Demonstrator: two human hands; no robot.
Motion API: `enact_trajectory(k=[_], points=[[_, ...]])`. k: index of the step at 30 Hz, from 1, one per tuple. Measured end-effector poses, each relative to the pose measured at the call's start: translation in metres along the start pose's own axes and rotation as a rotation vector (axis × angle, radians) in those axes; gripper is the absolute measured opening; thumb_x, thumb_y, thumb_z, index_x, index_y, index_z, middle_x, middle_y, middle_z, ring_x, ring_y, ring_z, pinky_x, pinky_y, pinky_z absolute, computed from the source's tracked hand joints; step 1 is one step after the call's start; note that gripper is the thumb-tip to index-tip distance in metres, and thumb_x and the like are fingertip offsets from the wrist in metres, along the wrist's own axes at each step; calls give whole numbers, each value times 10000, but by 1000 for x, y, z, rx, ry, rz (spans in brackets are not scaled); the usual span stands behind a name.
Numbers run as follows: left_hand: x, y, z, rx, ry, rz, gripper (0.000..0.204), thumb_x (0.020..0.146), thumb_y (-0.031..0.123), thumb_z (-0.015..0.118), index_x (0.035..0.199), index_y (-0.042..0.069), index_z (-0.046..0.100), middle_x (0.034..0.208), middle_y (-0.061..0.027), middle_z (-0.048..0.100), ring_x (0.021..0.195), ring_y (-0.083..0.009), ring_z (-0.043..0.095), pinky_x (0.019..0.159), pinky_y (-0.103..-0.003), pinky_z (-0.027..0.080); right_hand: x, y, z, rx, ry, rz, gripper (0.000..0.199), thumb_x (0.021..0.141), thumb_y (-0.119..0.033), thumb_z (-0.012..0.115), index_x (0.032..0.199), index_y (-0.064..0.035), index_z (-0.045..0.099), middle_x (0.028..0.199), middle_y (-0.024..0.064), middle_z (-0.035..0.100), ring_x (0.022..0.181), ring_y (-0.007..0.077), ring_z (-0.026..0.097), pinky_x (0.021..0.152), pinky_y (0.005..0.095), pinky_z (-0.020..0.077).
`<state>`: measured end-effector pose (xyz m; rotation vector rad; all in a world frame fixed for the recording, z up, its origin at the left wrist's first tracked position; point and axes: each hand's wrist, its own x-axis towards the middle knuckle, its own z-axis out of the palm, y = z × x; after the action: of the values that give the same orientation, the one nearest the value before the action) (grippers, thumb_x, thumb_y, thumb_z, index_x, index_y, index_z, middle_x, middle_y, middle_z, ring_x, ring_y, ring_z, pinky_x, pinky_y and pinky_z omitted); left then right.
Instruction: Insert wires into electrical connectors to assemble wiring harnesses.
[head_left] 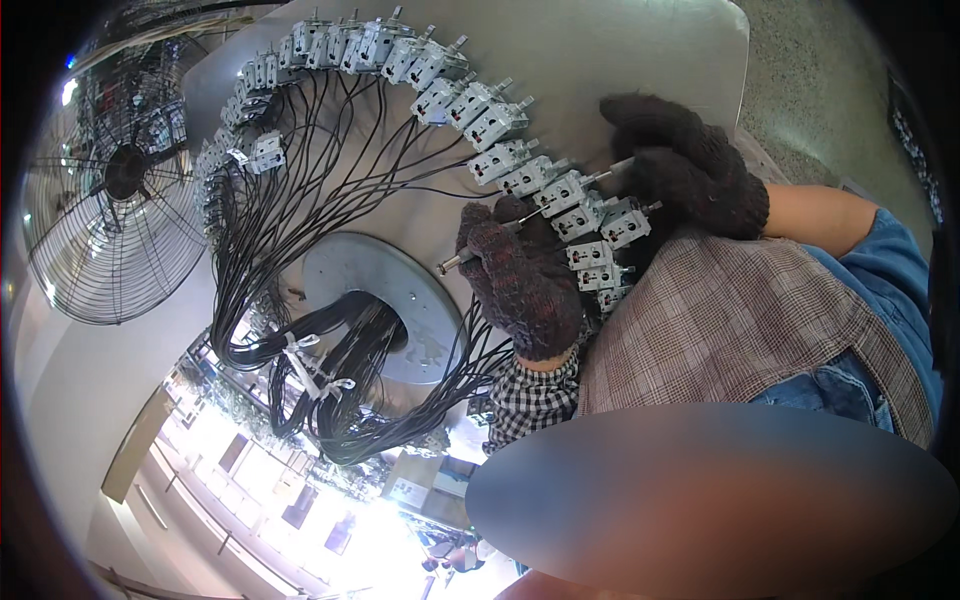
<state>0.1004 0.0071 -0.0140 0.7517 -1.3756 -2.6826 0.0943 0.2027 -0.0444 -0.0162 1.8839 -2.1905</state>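
Note:
My left hand (525, 285), in a dark knitted glove, is closed around a slim metal screwdriver (455, 264). Its thin shaft points up and right to a small grey block with a metal shaft (563, 191), in a row of similar ones. My right hand (695, 170), gloved too, is at that block's outer side. Its lower fingers close on the block's shaft, while one upper finger reaches out to the left. Whether the screwdriver's tip touches the block is hard to see. Several more grey blocks (500, 160) curve along the metal table (600, 50), with black cables running from them.
Black cables (300, 250) gather in a bundle tied with white strips (305, 365), beside a round grey disc with a central hole (430, 325). A caged fan (120, 230) stands left. Speckled floor (820, 90) lies beyond the table's right edge.

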Motion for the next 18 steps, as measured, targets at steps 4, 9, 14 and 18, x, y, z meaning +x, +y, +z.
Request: enact_trajectory(k=[4, 9, 14, 18], points=[[2, -1, -1, 52, -48, 15, 299, 950, 273, 469, 1106, 18, 477, 1015, -113, 554, 985, -241, 562, 887, -396, 495, 2, 0, 1, 184, 53, 120, 333, 923, -161, 533, 1222, -18, 500, 1123, 169, 581, 804, 156, 648, 691, 286, 554], [0, 2, 7, 124, 64, -5, 291, 954, 290, 438, 1061, 25, 491, 1015, -116, 548, 997, -232, 561, 890, -370, 494, 9, 10, -10, -415, -43, -404, 351, 871, -95, 583, 1184, 25, 481, 1193, 205, 524, 811, 175, 652, 698, 296, 570], [3, 0, -1, 147, 101, -23, 307, 942, 293, 460, 1061, 11, 492, 1000, -118, 557, 950, -231, 585, 852, -363, 516, 10, 0, -6, -457, -81, -307, 370, 838, -61, 599, 1164, 49, 462, 1187, 217, 526, 806, 189, 653, 674, 282, 573], [5, 0, -3, 97, -11, -41, 302, 933, 287, 477, 1058, 13, 496, 995, -115, 558, 942, -222, 586, 840, -349, 520, 9, -1, -8, -300, -25, -210, 365, 816, -83, 627, 1131, 19, 475, 1163, 216, 541, 821, 217, 649, 690, 293, 565]])
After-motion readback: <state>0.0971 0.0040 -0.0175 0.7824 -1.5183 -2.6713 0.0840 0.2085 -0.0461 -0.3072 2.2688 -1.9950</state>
